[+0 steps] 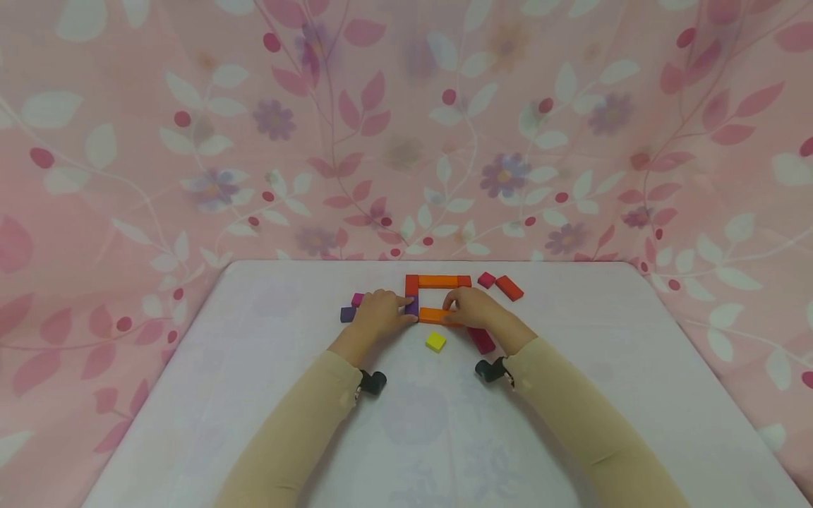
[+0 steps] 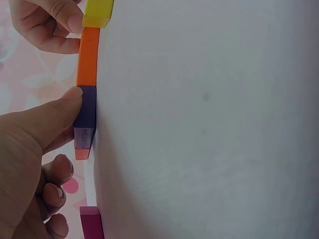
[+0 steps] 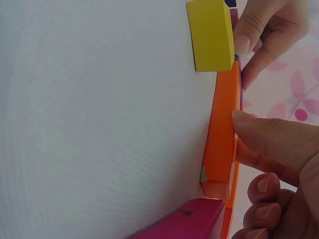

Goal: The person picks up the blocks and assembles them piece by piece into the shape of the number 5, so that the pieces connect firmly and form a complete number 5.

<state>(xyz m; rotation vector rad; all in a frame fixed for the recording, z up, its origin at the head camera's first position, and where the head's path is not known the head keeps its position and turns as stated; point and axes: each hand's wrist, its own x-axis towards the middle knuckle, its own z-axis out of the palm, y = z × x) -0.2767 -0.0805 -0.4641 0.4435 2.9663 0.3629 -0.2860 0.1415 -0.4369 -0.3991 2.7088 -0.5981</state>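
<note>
In the head view, rectangular blocks lie joined in an outline on the white table. My left hand (image 1: pixel 379 312) holds the purple block (image 1: pixel 412 307) on its left side with thumb and index finger; the left wrist view shows the thumb (image 2: pixel 72 94) at its corner. The right hand (image 1: pixel 475 309) pinches an orange block (image 3: pixel 219 134) along the near side, its left end meeting the purple block. Across the far side lies another orange block (image 1: pixel 438 281), between a red block (image 1: pixel 411 282) and a small red block (image 1: pixel 464 281).
A yellow block (image 1: pixel 435 342) lies in front of the outline. By the right hand is a crimson block (image 1: pixel 481 341). Farther right lie a pink block (image 1: pixel 486 279) and a red block (image 1: pixel 509 288). Beside the left hand are a magenta block (image 1: pixel 358 300) and a dark purple block (image 1: pixel 347 315).
</note>
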